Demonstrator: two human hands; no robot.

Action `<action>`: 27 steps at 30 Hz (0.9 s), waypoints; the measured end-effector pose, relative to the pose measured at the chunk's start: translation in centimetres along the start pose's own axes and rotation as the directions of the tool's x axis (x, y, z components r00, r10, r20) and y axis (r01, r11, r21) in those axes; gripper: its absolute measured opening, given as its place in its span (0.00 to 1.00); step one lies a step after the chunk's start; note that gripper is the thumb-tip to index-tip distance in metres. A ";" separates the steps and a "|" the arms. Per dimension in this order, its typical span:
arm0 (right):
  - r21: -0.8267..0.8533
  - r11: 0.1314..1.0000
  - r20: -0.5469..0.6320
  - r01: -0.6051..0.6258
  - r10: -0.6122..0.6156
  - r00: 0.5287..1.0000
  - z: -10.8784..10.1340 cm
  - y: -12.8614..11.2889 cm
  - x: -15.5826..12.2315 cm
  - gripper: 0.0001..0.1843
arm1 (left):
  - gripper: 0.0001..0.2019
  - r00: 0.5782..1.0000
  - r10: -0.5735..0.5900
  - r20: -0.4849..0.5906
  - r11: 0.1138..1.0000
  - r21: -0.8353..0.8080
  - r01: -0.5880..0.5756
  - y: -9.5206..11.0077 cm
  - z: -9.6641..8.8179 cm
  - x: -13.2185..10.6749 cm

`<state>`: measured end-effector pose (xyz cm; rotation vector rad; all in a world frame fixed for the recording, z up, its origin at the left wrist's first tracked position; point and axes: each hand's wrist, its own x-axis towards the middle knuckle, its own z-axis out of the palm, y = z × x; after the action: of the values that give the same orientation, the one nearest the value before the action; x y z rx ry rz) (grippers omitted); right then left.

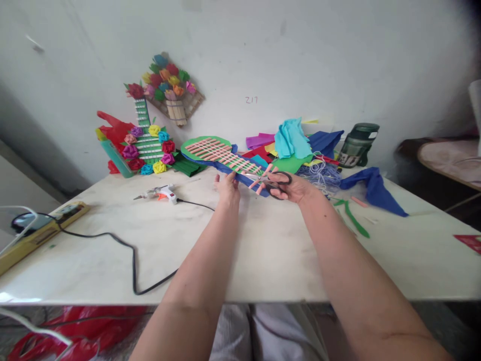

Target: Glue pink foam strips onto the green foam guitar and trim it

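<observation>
My left hand point(227, 187) grips the near edge of a green guitar-shaped craft point(210, 146), its fingers partly hidden. Pinkish sticks lie across the craft in rows, with pale strings running lengthwise over them. Blue crepe paper point(245, 179) shows beneath it. In my right hand point(287, 188) is a pair of scissors point(262, 178) with black handles, fingers through the loops. The blades point left over the narrow end of the craft, close to the strings; whether they touch a string I cannot tell.
A glue gun point(168, 194) lies left, its black cord trailing to a power strip point(48, 228). Behind stands a flower-decorated craft point(146, 145). Colored crepe paper point(291, 140), tangled yarn point(323, 173) and a dark bottle point(358, 144) are at the right. Green scraps point(353, 218) lie nearer.
</observation>
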<state>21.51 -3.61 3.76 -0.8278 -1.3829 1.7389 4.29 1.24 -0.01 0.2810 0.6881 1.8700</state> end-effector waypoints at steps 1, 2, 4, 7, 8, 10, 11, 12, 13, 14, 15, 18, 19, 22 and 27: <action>0.011 1.000 0.002 -0.001 0.001 1.000 0.0 0.0 0.0 0.20 | 0.29 1.000 -0.022 0.020 1.000 -0.013 0.022 0.0 -0.1 0.2; 0.024 1.000 0.005 -0.001 0.001 1.000 0.0 0.0 0.0 0.20 | 0.27 0.997 -0.049 0.052 0.998 -0.022 0.050 0.1 -0.2 0.3; 0.049 0.999 0.016 -0.001 0.001 1.000 0.1 -0.1 0.0 0.20 | 0.21 0.982 -0.118 0.150 0.992 -0.030 0.124 0.1 -0.5 0.6; 0.067 0.998 0.027 -0.022 0.020 0.999 0.5 -0.2 -0.2 0.18 | 0.13 0.931 -0.201 0.305 0.976 -0.022 0.218 0.2 -1.0 0.8; 0.067 0.997 0.022 -0.030 0.029 0.999 0.6 -0.3 -0.3 0.17 | 0.12 0.917 -0.207 0.341 0.974 -0.014 0.225 0.3 -1.2 0.8; 0.055 0.998 0.006 -0.042 0.041 0.999 1.0 -0.4 -0.4 0.15 | 0.12 0.902 -0.190 0.388 0.978 -0.011 0.210 0.5 -1.4 0.8; 0.045 0.998 0.001 -0.043 0.043 0.999 1.1 -0.5 -0.5 0.15 | 0.12 0.896 -0.171 0.410 0.980 -0.024 0.198 0.6 -1.5 0.7; 0.036 0.998 0.000 -0.043 0.043 0.999 1.2 -0.5 -0.5 0.15 | 0.12 0.890 -0.149 0.432 0.981 -0.045 0.186 0.8 -1.5 0.7; 0.030 0.999 0.003 -0.040 0.039 0.999 1.3 -0.5 -0.6 0.15 | 0.13 0.883 -0.126 0.452 0.982 -0.068 0.174 0.9 -1.5 0.5; 0.025 0.999 0.009 -0.035 0.035 0.999 1.3 -0.4 -0.6 0.16 | 0.13 0.878 -0.102 0.467 0.984 -0.084 0.159 1.1 -1.5 0.4; 0.019 0.999 0.013 -0.030 0.030 0.999 1.2 -0.4 -0.5 0.16 | 0.14 0.876 -0.082 0.475 0.986 -0.089 0.141 1.3 -1.4 0.3; -0.037 0.998 0.005 -0.050 0.050 0.999 0.8 -0.2 -0.4 0.19 | 0.15 0.867 -0.086 0.490 0.992 -0.037 0.119 1.8 -1.1 0.0; -0.065 0.995 -0.001 -0.073 0.073 0.997 0.6 -0.1 -0.4 0.22 | 0.14 0.861 -0.106 0.498 0.991 -0.014 0.131 2.0 -1.0 -0.1; -0.116 0.985 -0.016 -0.131 0.130 0.991 0.3 0.2 -0.4 0.28 | 0.12 0.861 -0.150 0.487 0.987 0.027 0.156 2.2 -0.6 -0.1; -0.118 0.991 -0.056 -0.062 0.056 0.997 0.6 0.5 -0.6 0.34 | 0.07 0.916 -0.120 0.383 0.991 -0.007 0.133 2.4 -0.3 0.2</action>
<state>21.21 -4.50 3.37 -0.9825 -1.4512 1.6794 2.20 0.66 1.09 0.5514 0.3963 1.6366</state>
